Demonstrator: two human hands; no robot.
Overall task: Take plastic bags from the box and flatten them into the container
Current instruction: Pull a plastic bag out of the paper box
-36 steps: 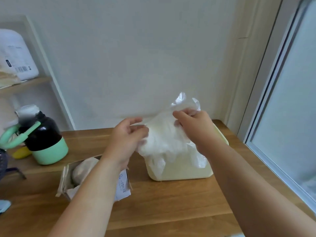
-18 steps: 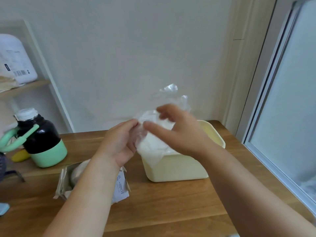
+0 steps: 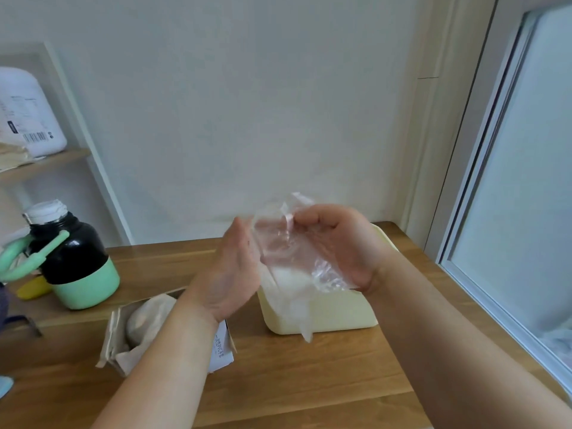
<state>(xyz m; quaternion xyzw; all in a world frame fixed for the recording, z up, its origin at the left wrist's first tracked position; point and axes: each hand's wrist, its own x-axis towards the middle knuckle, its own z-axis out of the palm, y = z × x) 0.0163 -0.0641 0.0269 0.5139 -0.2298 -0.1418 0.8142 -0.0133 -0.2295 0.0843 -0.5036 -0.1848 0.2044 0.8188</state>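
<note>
One bag (image 3: 288, 249) over part-filled container (image 3: 334, 317), mid-flattening: right hand (image 3: 343, 243) grasps it, left hand (image 3: 229, 274) presses flat, grip released; box (image 3: 223, 351) holds more.

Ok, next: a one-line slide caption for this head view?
Over a yellow container, the left hand presses flat against a clear plastic bag gripped by the right hand; the opened box sits alongside.

Showing a barcode (image 3: 35, 137) low on the front of the white jug (image 3: 29, 103) on the shelf (image 3: 52, 162), beside a tiny round mark. Carrying a small dark label (image 3: 12, 127) at the left edge and faint lines of print above, all too small to read. Bearing one line of blue characters up the white side of the box (image 3: 221, 348), too blurred to make out.
</note>
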